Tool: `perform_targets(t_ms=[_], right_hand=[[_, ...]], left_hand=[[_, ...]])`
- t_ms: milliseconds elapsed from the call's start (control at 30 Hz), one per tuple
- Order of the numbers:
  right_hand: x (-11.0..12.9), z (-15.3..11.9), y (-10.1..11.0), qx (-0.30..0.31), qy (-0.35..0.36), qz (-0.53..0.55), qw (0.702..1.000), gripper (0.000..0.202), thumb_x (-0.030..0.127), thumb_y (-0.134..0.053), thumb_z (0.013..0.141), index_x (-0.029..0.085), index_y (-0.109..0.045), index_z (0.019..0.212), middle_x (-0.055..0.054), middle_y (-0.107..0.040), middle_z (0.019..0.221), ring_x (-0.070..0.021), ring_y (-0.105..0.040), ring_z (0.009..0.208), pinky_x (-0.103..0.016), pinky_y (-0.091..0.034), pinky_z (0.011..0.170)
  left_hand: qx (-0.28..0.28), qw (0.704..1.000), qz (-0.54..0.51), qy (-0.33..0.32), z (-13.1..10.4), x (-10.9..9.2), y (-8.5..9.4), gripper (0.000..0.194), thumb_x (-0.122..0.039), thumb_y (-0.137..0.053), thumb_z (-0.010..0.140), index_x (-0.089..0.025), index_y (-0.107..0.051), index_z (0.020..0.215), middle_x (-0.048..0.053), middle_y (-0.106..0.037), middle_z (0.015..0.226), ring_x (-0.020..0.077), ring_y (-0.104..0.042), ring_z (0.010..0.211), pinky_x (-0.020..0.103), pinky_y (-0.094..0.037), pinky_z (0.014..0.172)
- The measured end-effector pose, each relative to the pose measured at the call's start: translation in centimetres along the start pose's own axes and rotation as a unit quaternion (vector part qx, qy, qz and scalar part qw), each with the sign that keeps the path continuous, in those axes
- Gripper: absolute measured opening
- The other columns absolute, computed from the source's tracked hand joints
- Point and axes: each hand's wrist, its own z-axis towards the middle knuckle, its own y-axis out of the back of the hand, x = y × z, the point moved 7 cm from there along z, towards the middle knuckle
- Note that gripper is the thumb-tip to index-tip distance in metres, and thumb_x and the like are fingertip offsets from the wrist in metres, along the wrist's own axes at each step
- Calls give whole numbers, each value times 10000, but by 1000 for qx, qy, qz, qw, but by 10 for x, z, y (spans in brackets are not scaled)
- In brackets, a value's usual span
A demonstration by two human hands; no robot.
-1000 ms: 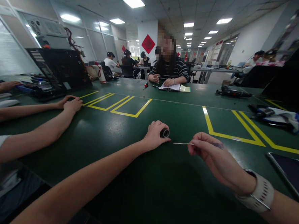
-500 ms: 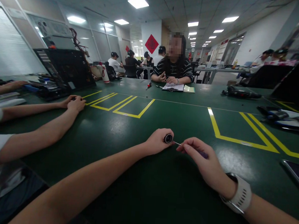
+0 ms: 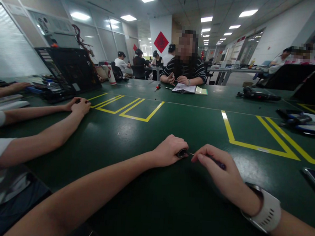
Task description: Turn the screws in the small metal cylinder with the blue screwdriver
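Snugly, the left hand (image 3: 168, 151) wraps a dark cylinder (image 3: 181, 153) at the table (image 3: 129, 136); the right hand (image 3: 222, 168) pinches a thin screwdriver (image 3: 220, 165), its shaft pointing leftward at the cylinder's open end, contact unclear.

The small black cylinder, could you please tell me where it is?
In the head view, the black cylinder is near the centre, held in the left hand, left of the thin tool in the right hand.

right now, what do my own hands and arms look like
Your left hand is ungloved, its wrist and forearm bare. Your right hand is ungloved too; its wrist wears a watch with a pale grey, slotted strap and metallic edge.
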Motion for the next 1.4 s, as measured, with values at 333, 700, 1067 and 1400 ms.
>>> perform_targets(t_ms=[333,700,1067,1400], right_hand=[[-45,3,-5,-71,-157,323,931,166,258,-523,755,169,-618,653,-52,-651,674,-182,-587,681,-337,-434,668],[-10,-2,-3,-13,-39,59,997,230,291,-459,820,180,-623,703,-43,-618,710,-191,-557,703,-344,-406,653],[-54,4,-10,-67,-210,395,892,145,261,-562,745,169,-632,658,-46,-664,676,-170,-581,667,-326,-434,678],[-8,-2,-4,-5,-36,13,999,249,346,-467,818,186,-630,718,-39,-610,702,-192,-545,663,-336,-385,601]], left_hand=[[-24,992,-117,40,3,9,2,170,-292,-616,777,-147,-529,758,-17,-556,714,107,-518,671,226,-373,646],[-6,999,-34,37,1,7,0,121,-273,-562,805,-154,-538,808,3,-586,775,140,-541,752,276,-378,728],[-32,990,-117,70,2,16,3,171,-306,-614,772,-155,-534,773,-15,-560,732,111,-520,670,230,-384,619],[-22,998,-42,51,2,12,2,139,-286,-586,790,-152,-546,796,4,-581,753,138,-542,722,261,-383,693]])
